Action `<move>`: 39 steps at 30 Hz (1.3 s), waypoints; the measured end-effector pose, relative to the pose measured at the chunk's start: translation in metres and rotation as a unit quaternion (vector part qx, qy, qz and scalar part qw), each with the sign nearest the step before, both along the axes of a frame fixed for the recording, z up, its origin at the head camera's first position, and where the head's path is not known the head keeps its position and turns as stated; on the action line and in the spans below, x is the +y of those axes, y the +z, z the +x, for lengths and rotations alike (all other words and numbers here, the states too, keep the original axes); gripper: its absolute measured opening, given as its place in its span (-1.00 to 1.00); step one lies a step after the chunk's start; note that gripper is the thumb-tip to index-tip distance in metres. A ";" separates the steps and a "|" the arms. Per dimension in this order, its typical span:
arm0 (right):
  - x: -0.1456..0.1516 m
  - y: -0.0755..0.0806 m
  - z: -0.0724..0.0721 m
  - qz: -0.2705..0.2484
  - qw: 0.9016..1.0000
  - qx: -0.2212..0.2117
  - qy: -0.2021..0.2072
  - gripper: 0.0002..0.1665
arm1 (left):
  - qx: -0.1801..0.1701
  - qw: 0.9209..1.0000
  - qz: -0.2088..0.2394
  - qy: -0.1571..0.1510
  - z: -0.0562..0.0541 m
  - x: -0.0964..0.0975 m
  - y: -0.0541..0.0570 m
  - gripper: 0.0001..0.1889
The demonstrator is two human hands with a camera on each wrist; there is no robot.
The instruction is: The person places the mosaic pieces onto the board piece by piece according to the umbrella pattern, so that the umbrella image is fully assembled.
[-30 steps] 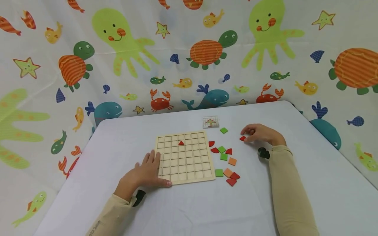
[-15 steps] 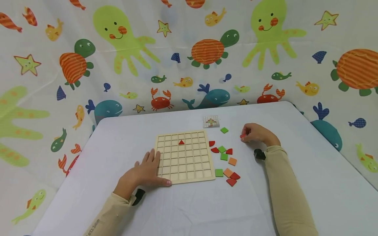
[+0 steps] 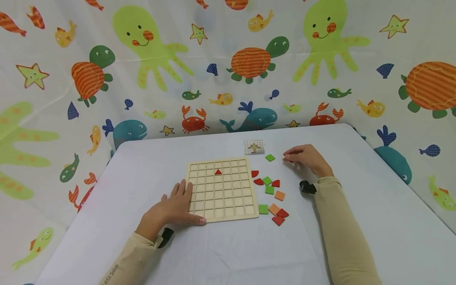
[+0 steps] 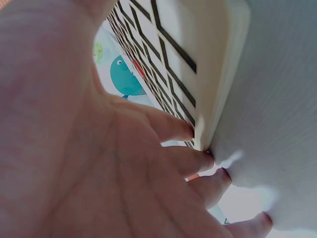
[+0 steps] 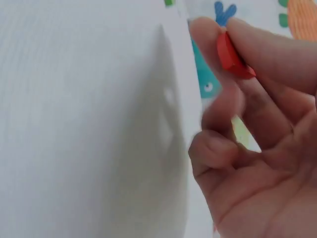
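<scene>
My left hand (image 3: 172, 208) lies spread along the left side of the wooden grid board (image 3: 223, 190), thumb at its near edge. In the left wrist view, the fingertips (image 4: 200, 157) are right at the board's rim. One red triangle tile (image 3: 218, 172) sits in a cell in the upper part of the grid. My right hand (image 3: 310, 159), off to the right of the board, pinches a small red tile (image 5: 229, 57) between thumb and forefinger. The right wrist view shows this tile raised above the white tabletop, its other fingers curled beneath.
Right of the board lie several loose tiles: red quarter-circles (image 3: 278, 220), green squares (image 3: 263, 209) and orange squares (image 3: 279, 195). A separate green tile (image 3: 270, 157) is farther back, near a small pattern card (image 3: 254, 147). A printed sea-animal cloth (image 3: 213, 51) hangs behind the table.
My right hand has picked the red tile up off the table and moved slightly left and back with it. The left hand stays on the board.
</scene>
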State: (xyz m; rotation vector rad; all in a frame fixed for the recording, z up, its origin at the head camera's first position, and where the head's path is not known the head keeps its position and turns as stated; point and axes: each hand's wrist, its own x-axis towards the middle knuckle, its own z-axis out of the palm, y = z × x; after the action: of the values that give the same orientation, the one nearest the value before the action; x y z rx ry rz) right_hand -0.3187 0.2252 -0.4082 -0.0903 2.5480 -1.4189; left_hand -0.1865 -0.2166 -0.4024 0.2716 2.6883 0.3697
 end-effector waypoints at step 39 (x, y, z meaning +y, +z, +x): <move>-0.099 0.015 -0.011 -0.224 0.973 0.000 0.056 -0.68 | -0.003 1.000 0.009 0.006 0.003 0.002 0.003 0.44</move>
State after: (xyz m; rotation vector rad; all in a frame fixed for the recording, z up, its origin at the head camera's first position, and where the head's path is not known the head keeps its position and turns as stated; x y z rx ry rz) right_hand -0.3295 0.1262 -0.3929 -0.3018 2.1348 -1.9133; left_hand -0.1839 -0.2151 -0.3998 0.2601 2.6830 0.3963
